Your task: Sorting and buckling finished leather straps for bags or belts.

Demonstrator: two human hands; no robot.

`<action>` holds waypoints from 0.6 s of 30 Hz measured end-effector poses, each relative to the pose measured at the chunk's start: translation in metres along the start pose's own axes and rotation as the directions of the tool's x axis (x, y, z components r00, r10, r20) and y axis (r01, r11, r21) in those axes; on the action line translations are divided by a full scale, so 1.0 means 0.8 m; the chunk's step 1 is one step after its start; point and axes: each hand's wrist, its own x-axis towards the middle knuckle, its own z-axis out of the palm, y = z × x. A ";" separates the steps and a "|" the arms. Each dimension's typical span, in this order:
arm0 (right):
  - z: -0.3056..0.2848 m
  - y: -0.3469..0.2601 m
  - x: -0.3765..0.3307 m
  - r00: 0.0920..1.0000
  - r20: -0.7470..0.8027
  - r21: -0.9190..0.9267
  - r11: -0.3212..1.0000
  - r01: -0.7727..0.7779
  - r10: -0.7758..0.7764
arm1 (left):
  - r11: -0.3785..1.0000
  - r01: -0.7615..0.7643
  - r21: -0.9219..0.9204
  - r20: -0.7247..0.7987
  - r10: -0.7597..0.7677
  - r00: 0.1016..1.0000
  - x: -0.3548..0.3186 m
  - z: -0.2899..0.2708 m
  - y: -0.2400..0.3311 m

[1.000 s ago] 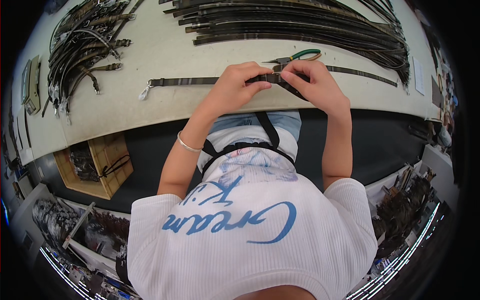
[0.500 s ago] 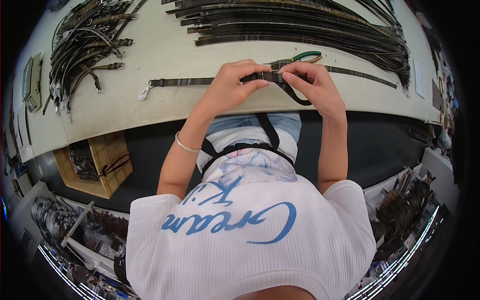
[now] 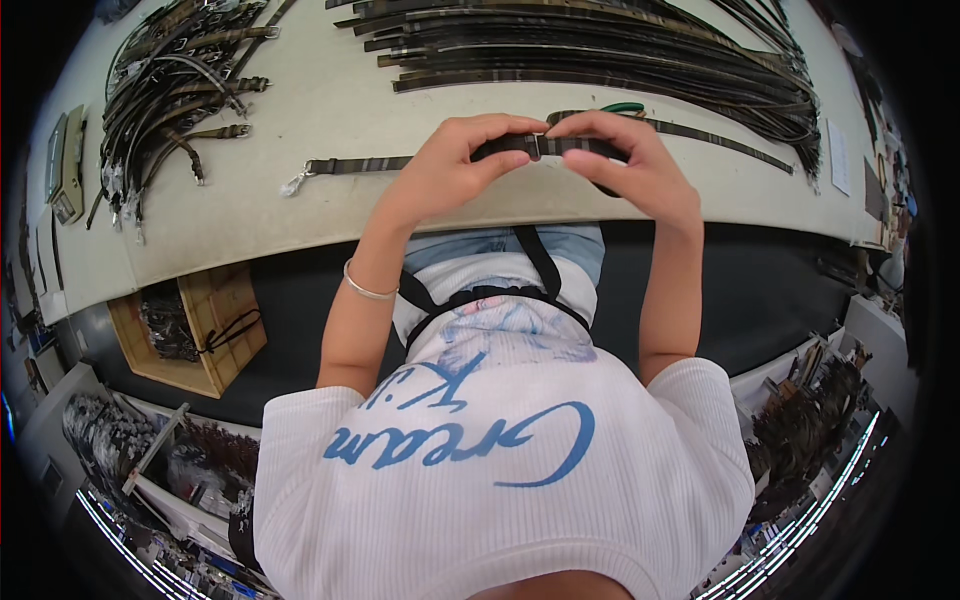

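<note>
A dark checked strap is stretched across the table's near side, with a metal snap hook in clear wrap at its left end. My left hand grips the strap between thumb and fingers, just left of a small metal slider. From the other side my right hand holds the strap between a bent forefinger and thumb; part of a loop is hidden beneath this hand. Green-handled pliers lie just behind the right hand, mostly covered by it.
A pile of buckled straps lies at the table's far left. Long flat straps are bundled across the back and right. Under the table's left edge stands a wooden box with dark items inside. A small device sits at the left edge.
Both hands have turned slightly around the strap, and the right thumb and forefinger have moved off the slider. The right hand covers more of the pliers and the loop.
</note>
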 end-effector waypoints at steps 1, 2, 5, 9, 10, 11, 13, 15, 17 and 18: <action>-0.016 0.003 -0.004 1.000 0.017 0.211 0.977 0.021 -0.025 | 0.985 0.050 -0.165 0.018 -0.047 0.999 0.000 -0.004 0.002; -0.026 0.011 -0.005 0.992 -0.035 0.335 0.934 0.127 -0.122 | 0.941 0.098 -0.324 0.040 -0.090 0.995 0.001 -0.008 0.004; -0.031 0.022 0.007 0.995 -0.094 0.215 0.976 0.039 -0.019 | 0.920 0.116 -0.374 0.116 -0.078 0.990 0.000 -0.022 -0.001; -0.001 0.022 0.012 0.999 0.042 0.203 0.979 -0.025 0.017 | 0.905 0.148 -0.399 0.150 -0.095 0.984 0.002 -0.022 0.002; 0.001 0.027 0.018 0.995 0.099 0.269 0.962 -0.040 0.014 | 0.900 0.136 -0.414 0.135 -0.087 0.987 0.002 -0.021 0.000; 0.004 0.029 0.021 0.988 0.156 0.334 0.941 -0.060 0.008 | 0.895 0.123 -0.428 0.119 -0.079 0.990 0.001 -0.021 -0.001; 0.004 0.027 0.022 0.986 0.164 0.326 0.942 -0.075 0.021 | 0.897 0.132 -0.422 0.119 -0.089 0.989 0.000 -0.022 -0.004; 0.007 0.036 0.027 0.980 0.195 0.431 0.900 -0.063 -0.025 | 0.898 0.140 -0.418 0.118 -0.099 0.988 -0.001 -0.022 -0.006; 0.006 0.045 0.028 0.978 0.208 0.512 0.853 -0.101 -0.009 | 0.919 0.136 -0.370 0.093 -0.109 0.990 -0.001 -0.021 -0.006; 0.005 0.047 0.027 0.975 0.220 0.586 0.798 -0.137 0.006 | 0.919 0.136 -0.370 0.091 -0.110 0.990 -0.002 -0.020 -0.005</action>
